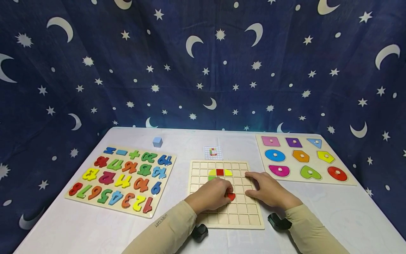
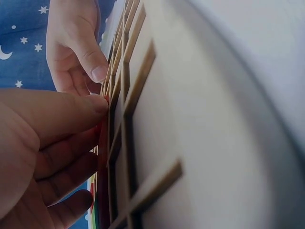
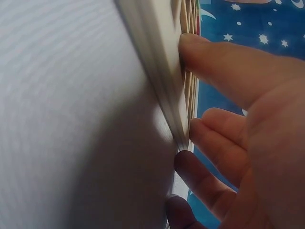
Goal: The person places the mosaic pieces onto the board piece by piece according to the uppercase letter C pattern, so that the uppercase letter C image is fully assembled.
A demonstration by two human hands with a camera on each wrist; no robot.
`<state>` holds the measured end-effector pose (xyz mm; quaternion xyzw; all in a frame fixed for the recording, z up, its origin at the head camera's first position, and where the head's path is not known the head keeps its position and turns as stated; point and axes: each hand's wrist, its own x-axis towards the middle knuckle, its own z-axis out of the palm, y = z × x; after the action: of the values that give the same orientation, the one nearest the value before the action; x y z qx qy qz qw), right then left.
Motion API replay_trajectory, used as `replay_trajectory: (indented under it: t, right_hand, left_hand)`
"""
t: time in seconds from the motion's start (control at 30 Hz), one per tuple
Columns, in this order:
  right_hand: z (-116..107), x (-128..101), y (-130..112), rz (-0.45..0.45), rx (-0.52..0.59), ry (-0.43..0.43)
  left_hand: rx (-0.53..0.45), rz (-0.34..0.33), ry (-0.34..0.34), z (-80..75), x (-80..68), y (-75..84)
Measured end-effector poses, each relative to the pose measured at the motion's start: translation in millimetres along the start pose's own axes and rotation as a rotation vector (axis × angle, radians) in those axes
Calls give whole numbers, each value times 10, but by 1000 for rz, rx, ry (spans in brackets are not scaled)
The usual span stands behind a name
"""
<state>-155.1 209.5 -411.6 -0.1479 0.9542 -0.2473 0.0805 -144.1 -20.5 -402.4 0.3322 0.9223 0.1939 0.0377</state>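
A wooden grid board (image 1: 234, 219) lies in front of me. In its upper rows sit a red square tile (image 1: 220, 172), a yellow rounded tile (image 1: 228, 172) to the right, another yellow tile (image 1: 212, 172) to the left, and a green tile (image 1: 211, 178) below that one. My left hand (image 1: 210, 195) reaches over the middle of the board and pinches a red rounded tile (image 1: 232, 197) between thumb and fingers. Part of the grid is hidden under this hand. My right hand (image 1: 269, 190) rests at the board's right edge, fingers relaxed, thumb (image 3: 205, 52) touching the board.
Behind the board lies a small pattern card (image 1: 213, 153). A number puzzle board (image 1: 118, 180) is on the left, a blue cube (image 1: 157, 142) behind it. A knobbed shape puzzle (image 1: 304, 165) lies on the right. All stand on a white-covered table (image 1: 57, 225) before a starry curtain (image 1: 177, 88).
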Motion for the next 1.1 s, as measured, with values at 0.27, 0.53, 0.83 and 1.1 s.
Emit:
replay_trajectory:
  t: [0.27, 0.53, 0.83, 1.1]
  right_hand:
    - [-13, 2, 4, -14, -1, 6]
    - [-12, -1, 9, -15, 2, 11]
    - [-8, -13, -27, 3, -18, -9]
    - [-82, -54, -87, 21, -23, -12]
  left_hand:
    - [-10, -2, 9, -8, -8, 5]
    - [8, 0, 14, -10, -12, 7]
    - [-29, -10, 43, -144, -136, -91]
    - [14, -86, 33, -334, -322, -238]
